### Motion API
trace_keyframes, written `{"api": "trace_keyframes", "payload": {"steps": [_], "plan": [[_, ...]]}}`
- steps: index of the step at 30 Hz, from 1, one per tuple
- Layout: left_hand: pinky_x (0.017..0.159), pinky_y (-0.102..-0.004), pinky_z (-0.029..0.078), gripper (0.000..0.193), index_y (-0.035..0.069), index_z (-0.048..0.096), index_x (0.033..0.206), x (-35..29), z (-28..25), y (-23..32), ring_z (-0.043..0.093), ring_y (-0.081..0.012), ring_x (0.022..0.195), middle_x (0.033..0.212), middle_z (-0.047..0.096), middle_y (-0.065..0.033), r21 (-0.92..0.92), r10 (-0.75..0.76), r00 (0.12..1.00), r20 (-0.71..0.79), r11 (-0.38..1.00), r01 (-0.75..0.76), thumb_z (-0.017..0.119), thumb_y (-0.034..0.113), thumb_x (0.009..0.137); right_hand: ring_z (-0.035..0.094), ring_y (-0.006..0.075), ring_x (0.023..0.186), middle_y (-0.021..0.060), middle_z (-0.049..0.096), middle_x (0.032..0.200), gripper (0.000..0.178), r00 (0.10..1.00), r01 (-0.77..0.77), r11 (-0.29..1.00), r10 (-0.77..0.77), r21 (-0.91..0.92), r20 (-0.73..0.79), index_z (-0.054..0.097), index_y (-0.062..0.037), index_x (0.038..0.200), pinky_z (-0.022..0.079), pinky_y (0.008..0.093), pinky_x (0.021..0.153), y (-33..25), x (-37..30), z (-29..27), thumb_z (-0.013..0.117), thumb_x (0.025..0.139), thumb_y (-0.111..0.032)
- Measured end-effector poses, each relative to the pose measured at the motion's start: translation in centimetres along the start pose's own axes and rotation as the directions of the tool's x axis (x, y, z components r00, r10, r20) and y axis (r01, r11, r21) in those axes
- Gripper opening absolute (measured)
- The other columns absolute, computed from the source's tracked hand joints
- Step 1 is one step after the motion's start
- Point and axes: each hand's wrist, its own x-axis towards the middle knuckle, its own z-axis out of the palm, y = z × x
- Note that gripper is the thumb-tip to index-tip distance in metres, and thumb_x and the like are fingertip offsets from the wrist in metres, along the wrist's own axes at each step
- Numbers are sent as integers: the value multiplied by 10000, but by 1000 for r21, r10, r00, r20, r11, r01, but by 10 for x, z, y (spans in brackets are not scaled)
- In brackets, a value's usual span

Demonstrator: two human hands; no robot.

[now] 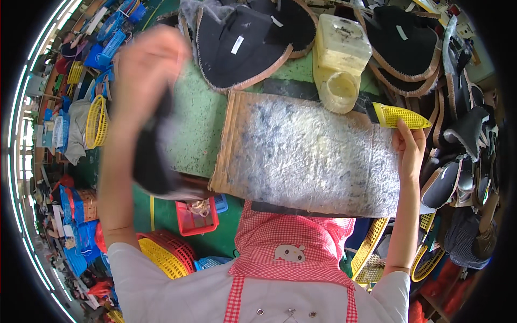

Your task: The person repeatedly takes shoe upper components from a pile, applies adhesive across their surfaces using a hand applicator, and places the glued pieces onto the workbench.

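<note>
My left hand (151, 59) is raised at the upper left, its fingers smeared by motion. Just below it, beside my forearm, a blurred black shoe-upper piece (153, 151) hangs over the table's left part; whether my fingers grip it cannot be made out. On the right, my right hand (409, 142) is closed on the yellow perforated handle of a brush-like tool (398, 116), whose dark end points left toward a glue-crusted yellow plastic container (342, 64). Between my arms lies a cardboard sheet (312, 151), thickly coated with whitish, dried-looking residue.
Black pieces with pale stitched edges (239, 48) are stacked behind the cardboard on the green tabletop (196, 118). More stacks (404, 43) stand at the far right. Below the table edge are a red tray (197, 220) and yellow baskets (161, 258).
</note>
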Motion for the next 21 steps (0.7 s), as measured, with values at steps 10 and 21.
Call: {"api": "trace_keyframes", "payload": {"steps": [10,21], "plan": [[903,-401,449,217,100,613,929,-61,172,8,548,-264,1022,1056,547,-70,241,276,932,235,912,-331,689,40,735,694,214,712,172,684,881,204,999,-52,987,53,-153,3,572,52,1061,564,281,540,-10,-41,21,578,933,-106],[1101,-529,288,402,127,566,1120,-90,161,-23,424,-291,1311,1318,472,-91,279,88,887,453,931,-235,679,71,739,500,76,435,54,639,657,151,925,344,811,-208,-473,317,617,23,909,394,240,408,26,-25,97,661,867,-115]]}}
